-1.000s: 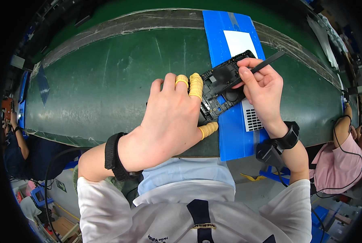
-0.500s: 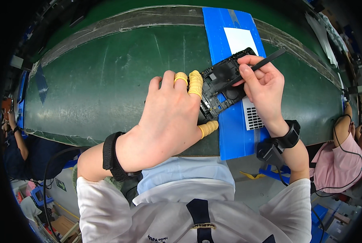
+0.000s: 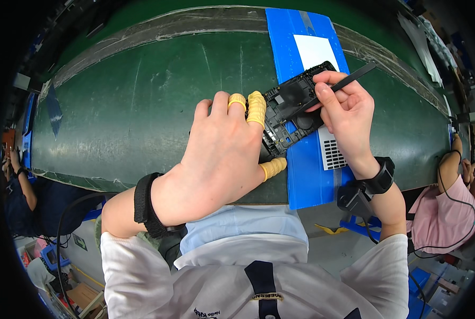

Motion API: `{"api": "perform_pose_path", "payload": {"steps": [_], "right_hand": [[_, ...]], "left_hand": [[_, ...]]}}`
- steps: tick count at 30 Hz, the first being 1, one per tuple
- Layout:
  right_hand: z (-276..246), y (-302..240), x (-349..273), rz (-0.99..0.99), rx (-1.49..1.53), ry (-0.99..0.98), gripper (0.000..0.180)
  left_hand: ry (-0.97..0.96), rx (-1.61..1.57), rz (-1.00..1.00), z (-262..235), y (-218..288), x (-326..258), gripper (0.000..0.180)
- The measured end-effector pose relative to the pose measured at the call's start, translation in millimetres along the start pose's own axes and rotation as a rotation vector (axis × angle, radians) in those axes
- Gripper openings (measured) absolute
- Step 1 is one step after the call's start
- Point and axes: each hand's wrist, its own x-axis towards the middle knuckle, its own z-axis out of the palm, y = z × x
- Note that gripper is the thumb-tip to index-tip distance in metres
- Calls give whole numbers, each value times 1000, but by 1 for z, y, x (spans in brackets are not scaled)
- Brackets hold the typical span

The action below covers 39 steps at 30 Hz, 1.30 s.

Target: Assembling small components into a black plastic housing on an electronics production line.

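By the left hand (image 3: 216, 151), the near left end of a black device frame (image 3: 281, 106) is gripped between forefinger and thumb. Yellow finger cots (image 3: 256, 110) are worn on the thumb, the forefinger and the finger next to it. By the right hand (image 3: 351, 114), closed in a pinch of thumb and forefinger, a flat black stick (image 3: 356, 75) is gripped; its upper end is pointed up to the right, and its lower end is directed down to the left over the middle of the frame. Whether the frame is touched by its tip cannot be told.

The frame is held at a slant, its far end raised to the upper right, over a blue board (image 3: 306, 191), whose colour is seen through an opening in the frame. On the board, a white sheet (image 3: 314, 49) is placed beyond the frame and a black-and-white grid (image 3: 333, 155) is partly covered near the right hand. The board is laid across a green desk (image 3: 125, 117). Black straps (image 3: 148, 206) are worn on both wrists. At the right edge, a person in pink (image 3: 439, 218) is seen.
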Motion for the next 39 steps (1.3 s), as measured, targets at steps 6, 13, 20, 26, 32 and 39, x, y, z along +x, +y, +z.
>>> {"api": "perform_pose_path", "payload": {"steps": [6, 13, 20, 26, 32, 39], "right_hand": [[-1, -1, 1, 8, -8, -5, 13], [0, 0, 1, 12, -3, -5, 13], [2, -2, -1, 18, -26, -3, 13], [1, -2, -1, 24, -28, -6, 13], [0, 0, -2, 2, 8, 3, 12], [-7, 2, 0, -40, 141, 41, 12]], "left_hand": [[3, -6, 4, -1, 1, 1, 69], [-11, -5, 0, -1, 0, 2, 69], [127, -54, 17, 3, -1, -2, 47], [-3, -8, -1, -1, 1, 0, 70], [1, -120, -19, 0, 2, -1, 75], [55, -238, 75, -7, -6, -3, 69]]}}
